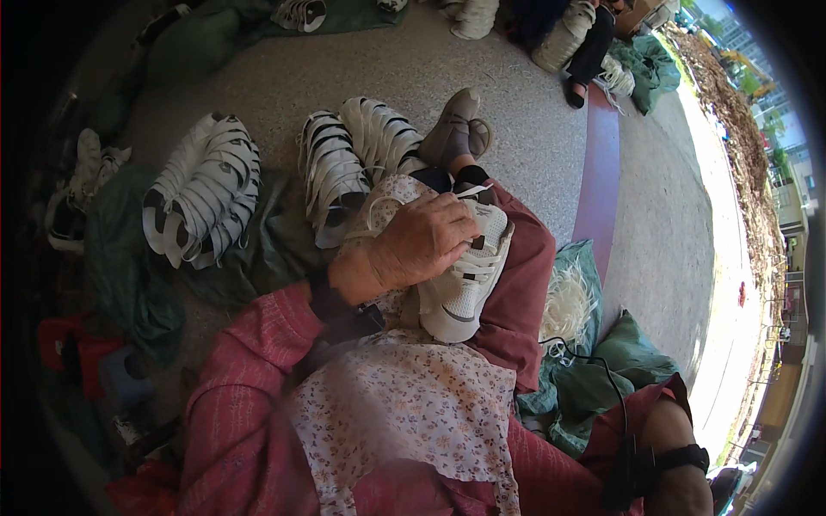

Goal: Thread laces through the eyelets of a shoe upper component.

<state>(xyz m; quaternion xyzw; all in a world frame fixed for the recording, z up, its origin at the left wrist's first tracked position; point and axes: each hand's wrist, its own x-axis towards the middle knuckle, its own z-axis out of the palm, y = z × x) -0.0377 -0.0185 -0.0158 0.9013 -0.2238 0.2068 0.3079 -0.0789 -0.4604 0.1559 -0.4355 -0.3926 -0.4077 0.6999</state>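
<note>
On my lap lies a white mesh sneaker [454,297], its toe pointing toward me. Flat white shoelace [489,263] crosses its front over dark gaps, and a loose loop curves out to the left of my wrist. My left hand [420,239] is over the lacing from the left side, its fingers curled and pinched at the shoelace near the upper eyelets. The fingertips partly hide what they grip. My right forearm [669,439], with a dark strap around it, bends down out of the lower right edge, so my right hand is not in view.
Stacked white shoe uppers [206,193] lie ahead to the left, with two more stacks [334,176] nearer my feet. Loose white laces [568,305] spill from a green sack [632,353] at the right. Another person's leg [592,47] shows at the far side.
</note>
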